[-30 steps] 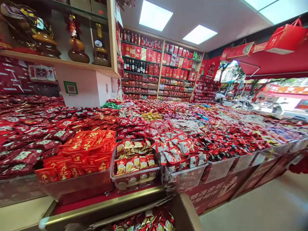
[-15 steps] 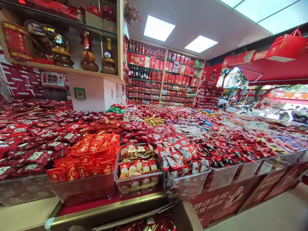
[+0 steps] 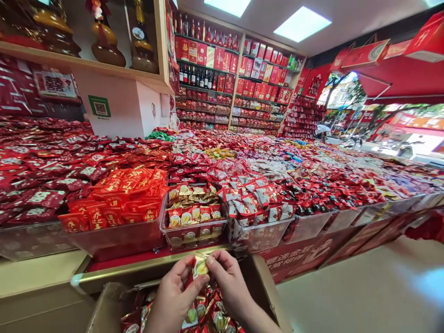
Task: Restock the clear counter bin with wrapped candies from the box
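My left hand (image 3: 173, 296) and my right hand (image 3: 231, 286) meet low in the view, both closed on a small stack of red and gold candy packets (image 3: 199, 268). They hover over an open cardboard box (image 3: 263, 291) filled with more of the same packets (image 3: 208, 317). Just beyond the hands stands a clear bin (image 3: 194, 233) holding matching red and gold packets (image 3: 190, 208).
A long counter carries several clear bins of red wrapped sweets (image 3: 118, 194), with a gold metal rail (image 3: 138, 268) at its front. Shelves of red boxes and bottles (image 3: 215, 55) line the back wall. A pale floor (image 3: 364, 291) runs to the right toward the open shopfront.
Both hands have come up into view holding packets together; earlier no hands showed. The camera has tilted down, showing more of the cardboard box.
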Demonstrator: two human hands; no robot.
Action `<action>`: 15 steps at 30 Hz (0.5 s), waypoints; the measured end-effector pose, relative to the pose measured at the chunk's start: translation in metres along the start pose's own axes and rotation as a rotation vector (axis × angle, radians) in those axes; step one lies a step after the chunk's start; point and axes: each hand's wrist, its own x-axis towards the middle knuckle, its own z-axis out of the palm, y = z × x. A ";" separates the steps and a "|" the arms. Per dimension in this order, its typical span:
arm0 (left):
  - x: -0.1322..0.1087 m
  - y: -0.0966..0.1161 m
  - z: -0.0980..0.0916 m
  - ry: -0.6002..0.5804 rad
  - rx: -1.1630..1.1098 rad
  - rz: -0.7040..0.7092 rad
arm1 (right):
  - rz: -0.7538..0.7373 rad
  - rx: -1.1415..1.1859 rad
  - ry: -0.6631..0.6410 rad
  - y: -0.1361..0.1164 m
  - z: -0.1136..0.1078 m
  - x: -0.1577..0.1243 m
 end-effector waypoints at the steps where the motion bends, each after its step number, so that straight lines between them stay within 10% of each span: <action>1: -0.002 0.006 0.000 0.003 -0.017 0.004 | 0.003 0.026 0.003 -0.007 0.001 0.001; 15: -0.011 -0.007 -0.011 0.135 -0.084 -0.068 | 0.026 0.055 -0.097 0.008 -0.015 -0.001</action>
